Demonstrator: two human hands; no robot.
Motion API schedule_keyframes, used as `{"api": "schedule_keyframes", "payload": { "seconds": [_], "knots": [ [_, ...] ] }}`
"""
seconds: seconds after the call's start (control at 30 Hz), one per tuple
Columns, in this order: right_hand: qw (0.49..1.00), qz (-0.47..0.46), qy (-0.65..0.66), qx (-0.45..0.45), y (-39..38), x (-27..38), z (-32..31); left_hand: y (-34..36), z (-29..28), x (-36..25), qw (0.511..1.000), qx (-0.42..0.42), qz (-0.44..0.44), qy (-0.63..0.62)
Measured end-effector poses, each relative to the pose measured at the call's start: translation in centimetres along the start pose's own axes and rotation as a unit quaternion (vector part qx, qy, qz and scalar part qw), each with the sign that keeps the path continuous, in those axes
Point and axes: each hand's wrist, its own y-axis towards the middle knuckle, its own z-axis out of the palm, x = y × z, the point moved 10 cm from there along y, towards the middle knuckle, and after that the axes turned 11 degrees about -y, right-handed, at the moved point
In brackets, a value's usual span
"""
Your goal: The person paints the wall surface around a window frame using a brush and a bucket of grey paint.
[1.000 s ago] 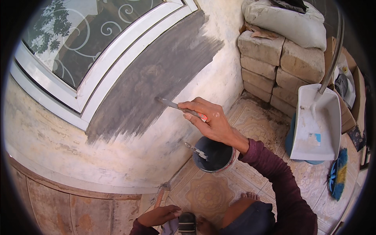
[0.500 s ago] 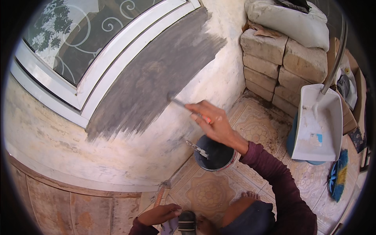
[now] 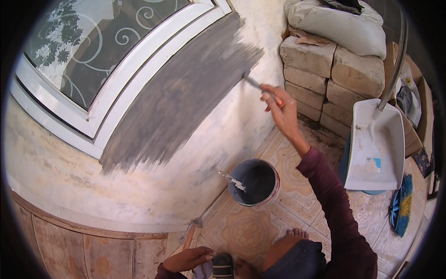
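My right hand (image 3: 283, 111) grips a paintbrush (image 3: 253, 83), its bristles at the lower right edge of a dark grey painted patch (image 3: 172, 88) on the pale wall (image 3: 139, 195). Below that hand stands a paint bucket (image 3: 276, 188) with dark grey paint inside. A paint-smeared stick or handle (image 3: 227, 177) leans out over its left rim. Low in the picture my left hand (image 3: 188, 259) hangs with loosely stretched fingers and nothing visible in it, beside a dark sandal (image 3: 223, 266). Its lower side is partly hidden near a pale cloth.
Above the patch runs a white window frame (image 3: 111, 111). Stacked blocks (image 3: 309, 58) with a white sack (image 3: 334, 23) on top fill the far right corner. A white dustpan (image 3: 374, 153), a blue-yellow brush head (image 3: 402, 204) and a cardboard box (image 3: 425, 121) stand at right.
My right hand has moved the paintbrush up and to the right along the patch's lower edge. The bucket shows more fully. My left hand stays in nearly the same place.
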Motion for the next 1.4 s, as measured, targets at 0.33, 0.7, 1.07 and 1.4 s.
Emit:
{"api": "schedule_keyframes", "payload": {
  "seconds": [0.33,0.7,1.07,1.4],
  "knots": [
    [0.983,0.090,0.146,-0.064,5.7,-7.6,-4.2,-0.2,-0.1,0.7,1.000,-0.010,-0.012,-0.013],
    [0.998,-0.013,0.019,0.064,-1.0,0.7,2.2,-0.1,-0.2,0.9,0.998,-0.016,-0.017,-0.060],
    [0.981,0.026,0.075,-0.175,8.9,-6.9,-8.9,-0.4,-0.3,0.4,1.000,-0.014,-0.005,-0.016],
    [0.963,0.060,0.251,-0.071,7.0,0.1,-2.7,0.4,-0.2,0.7,0.999,-0.005,-0.017,-0.027]
  ]
}}
